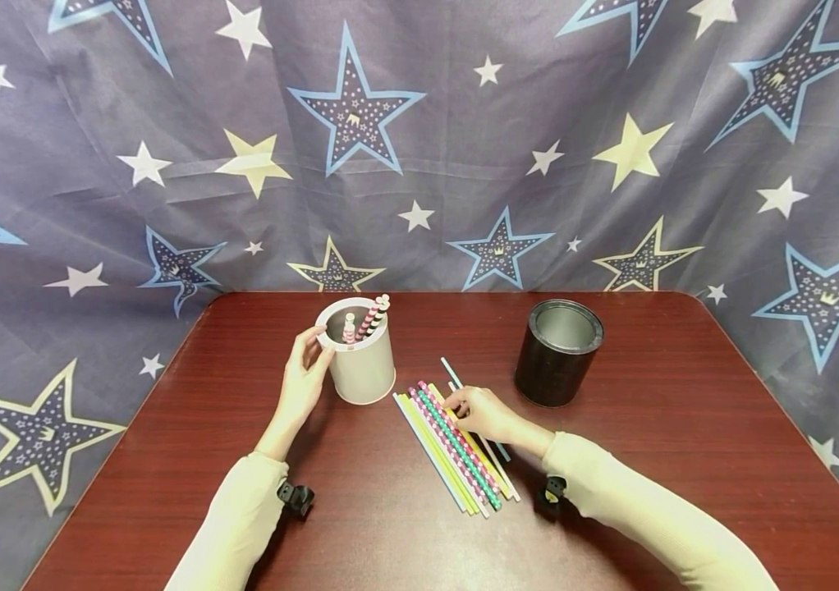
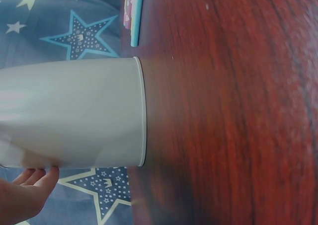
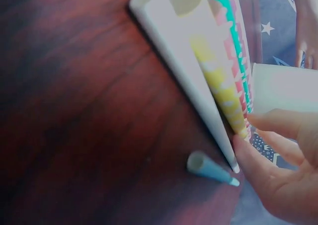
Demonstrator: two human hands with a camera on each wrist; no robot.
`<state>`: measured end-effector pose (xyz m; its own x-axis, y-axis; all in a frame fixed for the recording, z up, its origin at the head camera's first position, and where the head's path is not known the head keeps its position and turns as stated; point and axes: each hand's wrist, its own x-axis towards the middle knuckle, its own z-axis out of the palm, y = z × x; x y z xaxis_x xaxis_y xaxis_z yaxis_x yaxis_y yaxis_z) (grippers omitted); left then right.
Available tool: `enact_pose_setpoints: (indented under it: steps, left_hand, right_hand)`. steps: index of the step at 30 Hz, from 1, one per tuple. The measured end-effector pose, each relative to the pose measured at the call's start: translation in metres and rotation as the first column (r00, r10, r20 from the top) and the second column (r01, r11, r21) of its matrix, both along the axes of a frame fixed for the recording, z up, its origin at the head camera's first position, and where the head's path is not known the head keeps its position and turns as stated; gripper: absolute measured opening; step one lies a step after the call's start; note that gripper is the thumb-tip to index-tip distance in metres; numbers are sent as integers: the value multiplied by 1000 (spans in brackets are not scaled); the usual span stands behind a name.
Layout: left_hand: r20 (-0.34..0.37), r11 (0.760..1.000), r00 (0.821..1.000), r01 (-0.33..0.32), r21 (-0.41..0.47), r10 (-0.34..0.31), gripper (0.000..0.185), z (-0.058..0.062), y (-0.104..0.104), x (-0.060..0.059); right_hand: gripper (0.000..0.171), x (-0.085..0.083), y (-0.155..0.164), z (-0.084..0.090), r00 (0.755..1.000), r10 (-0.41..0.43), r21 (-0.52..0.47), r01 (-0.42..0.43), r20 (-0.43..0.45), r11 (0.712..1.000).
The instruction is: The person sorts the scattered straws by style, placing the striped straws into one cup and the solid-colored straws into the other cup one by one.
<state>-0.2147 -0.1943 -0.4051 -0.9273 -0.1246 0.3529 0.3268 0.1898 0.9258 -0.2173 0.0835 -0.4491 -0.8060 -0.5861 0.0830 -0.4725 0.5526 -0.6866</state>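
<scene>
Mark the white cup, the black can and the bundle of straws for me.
white cup (image 1: 364, 369), head view, front wall below the rim.
black can (image 1: 554, 369), head view, front of its side wall.
bundle of straws (image 1: 456, 460), head view, mid-length of the paper straws lying on the table.

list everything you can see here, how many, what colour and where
white cup: one, white, left of table centre, upright
straws in cup: three or so, pink and dark striped, standing in the white cup
loose straws: a bunch, count unclear, yellow, pink, green, blue, white, lying on the table centre
black can: one, black, open top, right of the straws
table: one, dark red wood
star cloth: one, grey-blue, behind the table
left hand: on the white cup's side
right hand: fingertips on the loose straws
</scene>
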Motion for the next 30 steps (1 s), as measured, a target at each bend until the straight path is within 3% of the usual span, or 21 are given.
enact_pose_setpoints:
  steps: [15,30]
  left_hand:
    - [-9,1000,1000,10,10,-9,36,0,0,0]
    - [0,1000,1000,7,2,-7,37,0,0,0]
  right_hand:
    - [22,-4,2,-5,999,24,69,-22,-37,997]
    - [24,-5,5,-8,999,31,6,-31,23,1000]
